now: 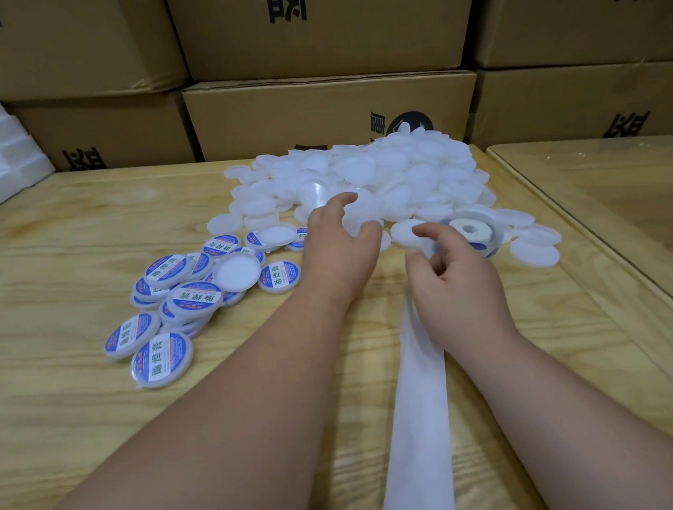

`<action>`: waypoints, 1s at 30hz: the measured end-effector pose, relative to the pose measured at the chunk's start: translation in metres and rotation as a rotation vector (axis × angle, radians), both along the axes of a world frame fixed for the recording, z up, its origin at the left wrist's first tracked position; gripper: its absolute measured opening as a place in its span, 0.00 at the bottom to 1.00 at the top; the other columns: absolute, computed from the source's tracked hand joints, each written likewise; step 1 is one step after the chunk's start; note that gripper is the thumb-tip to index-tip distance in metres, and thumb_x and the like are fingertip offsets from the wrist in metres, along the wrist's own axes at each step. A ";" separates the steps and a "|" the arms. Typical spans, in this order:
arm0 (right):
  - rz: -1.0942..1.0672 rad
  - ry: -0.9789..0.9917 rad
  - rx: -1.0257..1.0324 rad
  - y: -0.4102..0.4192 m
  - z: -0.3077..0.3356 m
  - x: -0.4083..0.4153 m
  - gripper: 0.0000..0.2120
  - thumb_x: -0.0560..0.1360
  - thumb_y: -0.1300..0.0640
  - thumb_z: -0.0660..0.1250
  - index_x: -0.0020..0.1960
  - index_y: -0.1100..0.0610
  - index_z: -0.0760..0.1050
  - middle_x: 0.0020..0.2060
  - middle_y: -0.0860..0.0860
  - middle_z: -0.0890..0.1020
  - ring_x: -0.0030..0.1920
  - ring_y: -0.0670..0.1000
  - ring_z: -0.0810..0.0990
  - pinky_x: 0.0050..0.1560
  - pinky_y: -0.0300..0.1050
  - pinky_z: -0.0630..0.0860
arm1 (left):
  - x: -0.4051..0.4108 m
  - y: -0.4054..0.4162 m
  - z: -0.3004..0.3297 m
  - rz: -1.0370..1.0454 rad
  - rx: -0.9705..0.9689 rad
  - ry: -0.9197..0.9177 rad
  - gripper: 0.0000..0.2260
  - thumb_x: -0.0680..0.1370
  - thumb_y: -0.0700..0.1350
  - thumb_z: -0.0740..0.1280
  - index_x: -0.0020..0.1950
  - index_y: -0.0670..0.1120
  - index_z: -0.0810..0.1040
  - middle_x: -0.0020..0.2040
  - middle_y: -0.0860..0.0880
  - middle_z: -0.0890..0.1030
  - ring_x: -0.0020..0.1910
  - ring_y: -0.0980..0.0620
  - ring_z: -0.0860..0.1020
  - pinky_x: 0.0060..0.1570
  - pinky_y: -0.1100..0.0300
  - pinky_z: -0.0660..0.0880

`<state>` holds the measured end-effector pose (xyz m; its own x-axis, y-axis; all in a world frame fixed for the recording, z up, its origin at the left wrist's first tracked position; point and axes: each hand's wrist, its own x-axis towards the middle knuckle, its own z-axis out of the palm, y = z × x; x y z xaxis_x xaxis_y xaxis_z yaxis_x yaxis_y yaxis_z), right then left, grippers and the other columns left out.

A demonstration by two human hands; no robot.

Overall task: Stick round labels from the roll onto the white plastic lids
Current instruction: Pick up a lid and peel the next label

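Observation:
A heap of plain white plastic lids (385,175) lies at the far middle of the wooden table (83,401). My left hand (338,251) reaches into the heap's near edge, finger and thumb curled round one white lid (358,217). The label roll (474,231) lies on its side just right of my hands. Its white backing strip (417,424) runs from the roll towards me. My right hand (457,276) sits over the strip beside the roll, with index finger and thumb curled around the strip's upper end. Labelled lids (175,296) with blue-and-white labels are piled on the left.
Stacked cardboard boxes (328,112) wall off the back of the table. White foam blocks (2,153) sit at the far left. A second, glass-topped table (613,188) adjoins on the right. Bare wood shows in front of the labelled lids.

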<state>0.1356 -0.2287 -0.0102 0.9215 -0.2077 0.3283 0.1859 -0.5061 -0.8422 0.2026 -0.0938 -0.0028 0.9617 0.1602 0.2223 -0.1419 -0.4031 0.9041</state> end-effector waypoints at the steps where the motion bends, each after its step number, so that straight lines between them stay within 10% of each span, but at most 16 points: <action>1: -0.008 0.009 -0.037 0.001 0.000 -0.001 0.09 0.78 0.49 0.62 0.57 0.39 0.75 0.29 0.43 0.76 0.34 0.45 0.76 0.35 0.45 0.69 | -0.003 0.001 0.002 0.000 -0.032 0.012 0.20 0.77 0.51 0.63 0.69 0.60 0.72 0.67 0.54 0.71 0.59 0.54 0.74 0.47 0.66 0.67; 10: -0.022 -0.024 -0.061 -0.001 -0.001 -0.013 0.06 0.77 0.43 0.63 0.45 0.42 0.75 0.50 0.44 0.75 0.47 0.42 0.76 0.45 0.39 0.71 | -0.048 0.015 0.011 -0.112 -0.106 0.147 0.16 0.76 0.52 0.64 0.64 0.61 0.75 0.54 0.59 0.79 0.42 0.65 0.78 0.40 0.65 0.70; 14: 0.072 0.018 -0.160 0.002 -0.002 -0.016 0.19 0.74 0.35 0.55 0.60 0.36 0.76 0.49 0.40 0.72 0.47 0.38 0.75 0.45 0.34 0.67 | -0.068 0.015 0.005 -0.077 -0.007 0.137 0.13 0.77 0.54 0.63 0.61 0.58 0.78 0.50 0.59 0.80 0.46 0.62 0.78 0.44 0.62 0.71; 18: -0.038 0.063 -0.180 0.002 -0.001 -0.011 0.14 0.75 0.35 0.59 0.47 0.43 0.76 0.50 0.44 0.74 0.45 0.38 0.74 0.41 0.34 0.65 | -0.091 0.015 -0.005 -0.019 -0.010 0.003 0.08 0.74 0.54 0.66 0.53 0.59 0.77 0.51 0.59 0.79 0.51 0.60 0.77 0.48 0.65 0.71; 24: -0.126 0.083 -0.128 0.001 -0.001 -0.010 0.05 0.71 0.54 0.70 0.40 0.48 0.74 0.40 0.43 0.80 0.41 0.38 0.76 0.35 0.38 0.66 | -0.090 0.015 0.009 -0.099 -0.248 0.009 0.11 0.74 0.53 0.57 0.52 0.57 0.76 0.49 0.53 0.75 0.48 0.58 0.73 0.49 0.60 0.69; 30: -0.036 0.146 0.158 -0.002 0.004 -0.011 0.19 0.71 0.61 0.68 0.58 0.45 0.73 0.35 0.44 0.80 0.32 0.40 0.77 0.37 0.33 0.71 | -0.076 0.016 0.007 -0.132 -0.315 -0.002 0.12 0.78 0.44 0.68 0.56 0.60 0.77 0.47 0.58 0.79 0.38 0.63 0.78 0.37 0.70 0.74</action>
<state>0.1251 -0.2307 -0.0062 0.9478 -0.2801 0.1526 0.0401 -0.3698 -0.9282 0.1266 -0.0780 0.0043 0.9783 0.0951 0.1839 -0.1764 -0.0820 0.9809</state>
